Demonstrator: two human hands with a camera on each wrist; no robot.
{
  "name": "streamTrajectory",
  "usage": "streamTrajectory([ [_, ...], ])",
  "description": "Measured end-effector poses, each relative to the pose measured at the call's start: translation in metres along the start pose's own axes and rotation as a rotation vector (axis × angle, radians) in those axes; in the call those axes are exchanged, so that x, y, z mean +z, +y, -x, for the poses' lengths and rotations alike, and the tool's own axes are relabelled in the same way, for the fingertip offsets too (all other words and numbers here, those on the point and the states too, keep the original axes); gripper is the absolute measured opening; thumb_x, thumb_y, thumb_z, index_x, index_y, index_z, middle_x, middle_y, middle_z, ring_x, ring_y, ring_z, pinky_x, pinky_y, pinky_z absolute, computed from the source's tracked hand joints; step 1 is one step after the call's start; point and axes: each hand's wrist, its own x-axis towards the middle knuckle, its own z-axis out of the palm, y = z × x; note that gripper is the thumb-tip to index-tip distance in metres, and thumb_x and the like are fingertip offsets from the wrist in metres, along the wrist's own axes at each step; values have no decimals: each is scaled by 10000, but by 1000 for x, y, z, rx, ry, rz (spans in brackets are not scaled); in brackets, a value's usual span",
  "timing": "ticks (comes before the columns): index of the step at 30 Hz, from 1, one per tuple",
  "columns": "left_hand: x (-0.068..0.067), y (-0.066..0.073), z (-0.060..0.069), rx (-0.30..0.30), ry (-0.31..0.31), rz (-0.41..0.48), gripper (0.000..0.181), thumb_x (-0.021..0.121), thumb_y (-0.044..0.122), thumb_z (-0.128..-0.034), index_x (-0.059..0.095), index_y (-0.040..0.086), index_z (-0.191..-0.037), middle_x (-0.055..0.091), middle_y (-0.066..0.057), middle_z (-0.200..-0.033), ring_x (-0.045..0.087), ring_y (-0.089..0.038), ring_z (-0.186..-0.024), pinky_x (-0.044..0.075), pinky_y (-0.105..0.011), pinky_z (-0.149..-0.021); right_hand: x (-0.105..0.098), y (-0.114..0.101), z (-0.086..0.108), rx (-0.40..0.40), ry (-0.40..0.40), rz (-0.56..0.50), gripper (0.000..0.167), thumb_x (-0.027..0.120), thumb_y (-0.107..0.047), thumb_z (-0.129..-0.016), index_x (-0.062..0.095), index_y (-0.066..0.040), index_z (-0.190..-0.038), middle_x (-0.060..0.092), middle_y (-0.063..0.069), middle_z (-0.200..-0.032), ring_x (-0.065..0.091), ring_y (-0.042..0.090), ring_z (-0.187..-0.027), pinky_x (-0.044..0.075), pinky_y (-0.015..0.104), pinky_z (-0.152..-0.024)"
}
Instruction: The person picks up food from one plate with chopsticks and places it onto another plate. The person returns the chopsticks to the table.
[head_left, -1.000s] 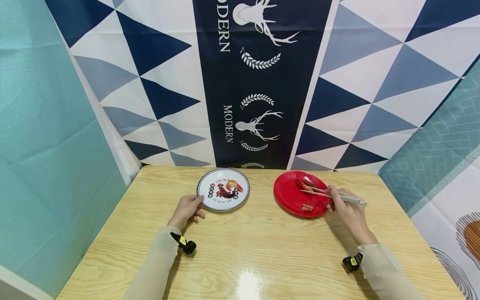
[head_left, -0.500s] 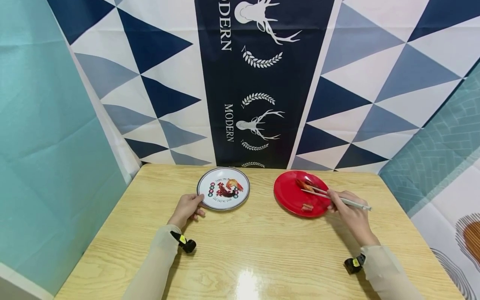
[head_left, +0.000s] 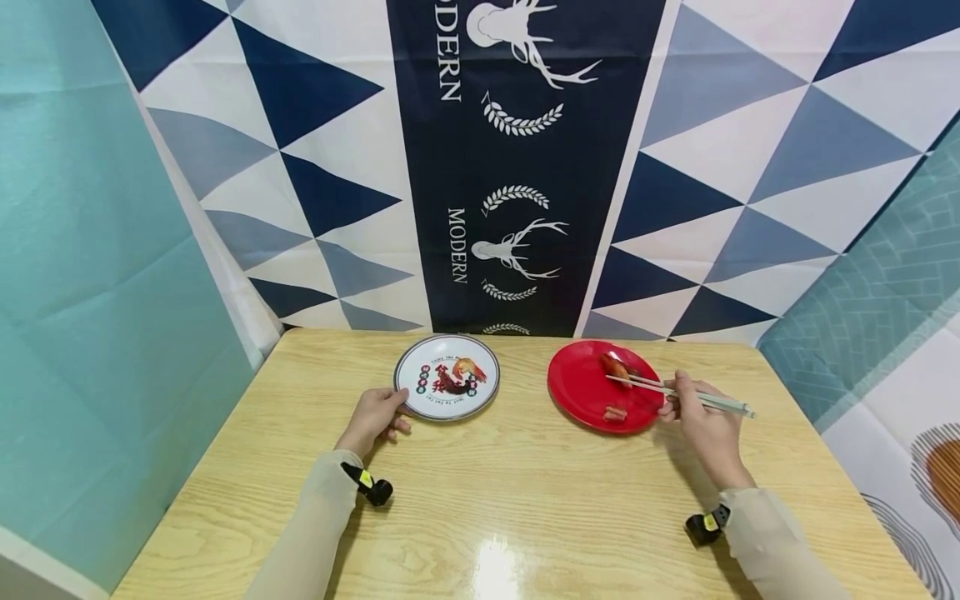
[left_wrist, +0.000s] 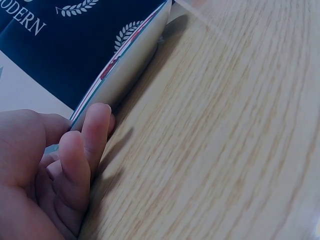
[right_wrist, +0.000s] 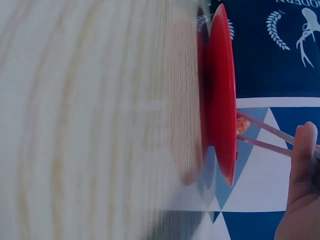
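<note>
The right hand (head_left: pixel 707 427) pinches a pair of pale chopsticks (head_left: pixel 726 403) between thumb and fingers. The chopsticks point inward over a red plate (head_left: pixel 573 385), which sits on the right half of the table (head_left: pixel 480 483). Their tips are slightly apart and stand on either side of an orange-brown piece of food (head_left: pixel 617 369), as the right wrist view also shows. The piece is at the far side of the red plate; whether the tips grip it firmly cannot be told. A small pinkish piece (head_left: pixel 615 413) lies apart from it, near the plate's near edge.

The left hand (head_left: pixel 372 421) pinches the near left rim of a white plate (head_left: pixel 450 348), with the thumb at the rim and other fingers bent below it. The white plate is on the left half of the table, well apart from the red plate. It has a dark rim, lettering, and red and orange shapes.

Both arms wear light sleeves (head_left: pixel 307 517), with a black camera at each wrist. The table has a pale wood-grain surface. Behind it hangs a cloth (head_left: pixel 517 175) with blue, grey and white triangles and a dark centre band bearing deer heads and "MODERN".
</note>
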Motion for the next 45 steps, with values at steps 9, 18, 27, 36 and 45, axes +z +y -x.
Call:
streamTrajectory([
  [9, 1, 0, 1, 4, 3, -8, 348, 541, 291, -1080, 693, -20, -1115, 703, -69, -727, 633, -98, -526, 488, -218, -452, -4, 21, -7, 106, 188, -198, 457, 613, -242, -1043, 670, 211, -1026, 693, 92, -624, 645, 152, -437, 543, 255, -432],
  [18, 1, 0, 1, 9, -2, 2, 347, 546, 283, -1078, 696, -30, -1068, 689, -71, -692, 630, -103, -522, 492, -221, -448, -4, 11, -4, 107, 199, -215, 467, 596, -238, -1050, 662, 224, -1024, 672, 124, -625, 629, 150, -424, 524, 243, -407],
  [27, 1, 0, 1, 11, 0, -9, 355, 539, 292, -1082, 699, -25, -1078, 701, -78, -736, 638, -102, -535, 497, -217, -456, -4, -1, 0, 33, 212, -195, 533, 597, -309, -1043, 677, 211, -957, 664, 123, -605, 594, 153, -394, 483, 242, -366],
  [36, 1, 0, 1, 15, -2, -8, 361, 538, 299, -1083, 698, -21, -1038, 690, -75, -708, 637, -102, -534, 491, -220, -456, -6, 3, -1, 46, 226, -214, 532, 580, -304, -1053, 679, 207, -942, 654, 92, -582, 575, 140, -381, 457, 237, -343],
  [45, 1, 1, 3, 14, 1, -13, 355, 534, 291, -1085, 700, -22, -1079, 708, -80, -750, 638, -99, -538, 494, -219, -456, -10, 22, -9, 65, 240, -221, 543, 577, -326, -1054, 685, 197, -957, 656, 79, -582, 568, 131, -373, 440, 238, -329],
])
